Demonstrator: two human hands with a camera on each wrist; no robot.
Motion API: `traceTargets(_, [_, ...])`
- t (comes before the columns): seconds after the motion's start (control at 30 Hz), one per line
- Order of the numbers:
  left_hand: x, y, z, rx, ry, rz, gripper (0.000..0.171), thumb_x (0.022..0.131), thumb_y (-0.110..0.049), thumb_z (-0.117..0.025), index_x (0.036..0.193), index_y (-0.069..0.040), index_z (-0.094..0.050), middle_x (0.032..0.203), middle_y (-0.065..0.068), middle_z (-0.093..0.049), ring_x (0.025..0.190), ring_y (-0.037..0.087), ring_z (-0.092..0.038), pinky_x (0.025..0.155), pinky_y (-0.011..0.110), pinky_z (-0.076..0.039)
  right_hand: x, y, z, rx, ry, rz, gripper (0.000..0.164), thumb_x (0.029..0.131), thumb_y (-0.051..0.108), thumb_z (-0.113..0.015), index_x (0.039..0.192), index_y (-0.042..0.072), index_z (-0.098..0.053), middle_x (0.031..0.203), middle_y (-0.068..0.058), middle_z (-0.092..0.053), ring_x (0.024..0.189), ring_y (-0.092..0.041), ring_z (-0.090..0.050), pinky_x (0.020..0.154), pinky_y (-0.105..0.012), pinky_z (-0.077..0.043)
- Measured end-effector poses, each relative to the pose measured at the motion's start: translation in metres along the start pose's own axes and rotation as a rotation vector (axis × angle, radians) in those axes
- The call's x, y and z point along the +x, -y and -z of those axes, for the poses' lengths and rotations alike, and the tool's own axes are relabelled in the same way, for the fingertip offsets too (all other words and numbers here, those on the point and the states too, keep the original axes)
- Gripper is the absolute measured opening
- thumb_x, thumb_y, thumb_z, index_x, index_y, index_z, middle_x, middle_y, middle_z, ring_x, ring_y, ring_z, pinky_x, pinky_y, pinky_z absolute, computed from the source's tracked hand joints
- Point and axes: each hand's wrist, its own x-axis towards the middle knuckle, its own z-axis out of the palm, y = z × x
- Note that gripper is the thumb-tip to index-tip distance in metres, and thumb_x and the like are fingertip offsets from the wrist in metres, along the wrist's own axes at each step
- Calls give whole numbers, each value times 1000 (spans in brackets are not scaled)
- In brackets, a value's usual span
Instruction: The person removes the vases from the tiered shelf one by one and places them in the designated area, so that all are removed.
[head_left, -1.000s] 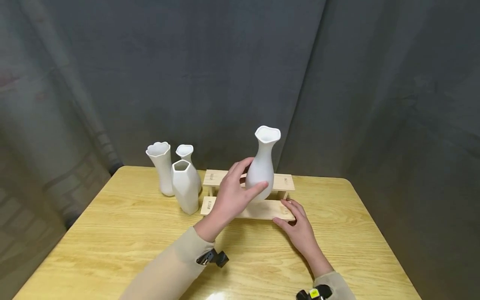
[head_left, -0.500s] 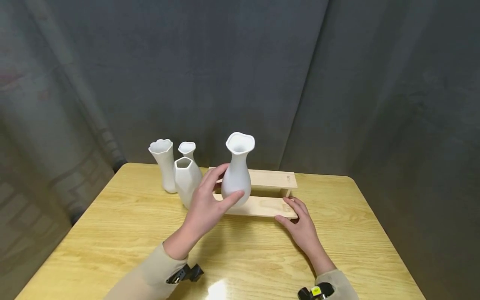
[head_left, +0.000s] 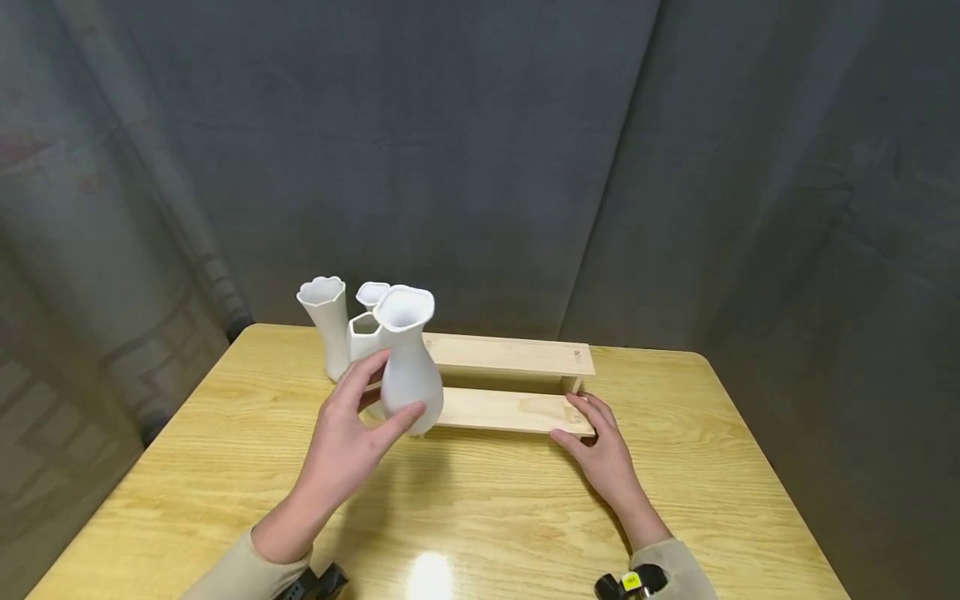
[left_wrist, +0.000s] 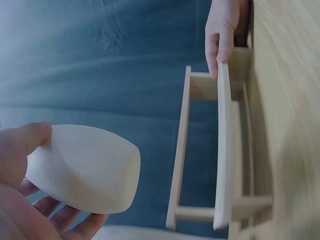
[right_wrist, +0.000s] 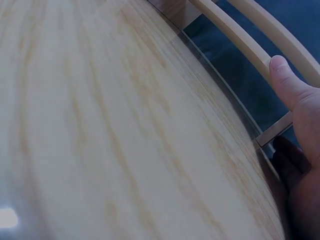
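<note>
My left hand [head_left: 345,442] holds a white wavy-rimmed vase [head_left: 411,379] by its rounded belly, thumb on the near side. Up in the air, the vase overlaps the left end of a two-step wooden rack [head_left: 510,410] in the head view. Seen from the left wrist, its smooth lower body [left_wrist: 92,170] points toward the rack, with a gap between. My right hand [head_left: 603,458] grips the right end of the rack's lower board. From the right wrist, the thumb [right_wrist: 286,82] lies on that board's edge and the other fingers are around the end, partly hidden.
Behind the held vase, at left, stand a scalloped-rim white vase [head_left: 328,333], a faceted vase [head_left: 363,329] mostly covered, and a narrow-necked vase [head_left: 372,293]. The wooden table [head_left: 495,517] extends in front. Dark curtains [head_left: 465,167] hang behind it.
My left hand has carried the vase leftward and lower, from over the rack's middle to its left end. The right hand keeps its grip on the rack.
</note>
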Motion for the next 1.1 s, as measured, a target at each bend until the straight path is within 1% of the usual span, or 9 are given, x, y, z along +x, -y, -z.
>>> traceTargets(0.1, [-8,4,12,15,-37,12,72,89,-5,-94,152,-13,-61,146,8,-63,125,34,-68,102,21,-56,0,-1,0,-12,1,0,75,100,33,-86,165,17,-53,175,-12,-33,159,-39,-37,115,-52,-48])
traceTargets(0.2, [-14,7,22,41,-64,19,72,90,-4,-93,153,-10,-60,143,10,-63,125,33,-67,100,13,-53,1,-3,1,-10,-2,0,75,99,33,-86,165,17,-53,175,-11,-33,159,-38,-36,116,-54,-47])
traceTargets(0.47, [-23,21,47,127,-124,94,70,93,-4,-90,155,-9,-58,142,5,-62,124,10,-59,101,10,-50,2,-4,3,2,3,-7,75,99,31,-87,164,15,-53,174,-12,-33,158,-38,-38,114,-50,-49])
traceTargets(0.63, [-22,35,59,150,-171,122,73,94,-1,-88,158,-8,-55,143,7,-60,124,4,-56,102,8,-47,3,-4,3,24,0,-5,74,99,30,-87,164,14,-54,174,-12,-33,158,-38,-37,118,-53,-44])
traceTargets(0.77, [-19,49,64,161,-200,153,74,95,-1,-87,160,-5,-52,146,11,-60,126,3,-55,101,7,-46,4,-3,4,29,0,0,73,100,30,-86,163,14,-54,174,-13,-34,158,-38,-39,114,-37,-49])
traceTargets(0.83, [-17,58,66,160,-209,172,74,96,-1,-86,160,-4,-51,147,13,-60,127,8,-56,100,6,-46,3,-3,3,32,-1,-2,72,100,29,-86,163,15,-55,174,-12,-34,158,-37,-39,110,-23,-46])
traceTargets(0.9, [-16,67,66,149,-215,184,73,96,-1,-86,160,-3,-50,148,14,-59,129,14,-57,99,6,-46,3,-3,3,28,-5,0,72,99,29,-86,163,15,-55,174,-13,-34,158,-38,-39,108,-16,-43])
traceTargets(0.97, [-14,75,66,130,-219,193,72,97,-1,-85,160,-2,-50,149,16,-59,132,23,-58,98,5,-46,2,-3,2,19,-7,-2,72,99,29,-86,163,16,-55,174,-12,-35,158,-37,-39,111,-19,-43])
traceTargets(1.1, [-7,92,67,107,-214,213,71,99,-3,-83,160,1,-48,151,20,-57,137,34,-57,98,6,-46,2,-1,3,17,-6,-1,72,100,30,-86,163,15,-55,174,-13,-34,159,-38,-37,118,-46,-46])
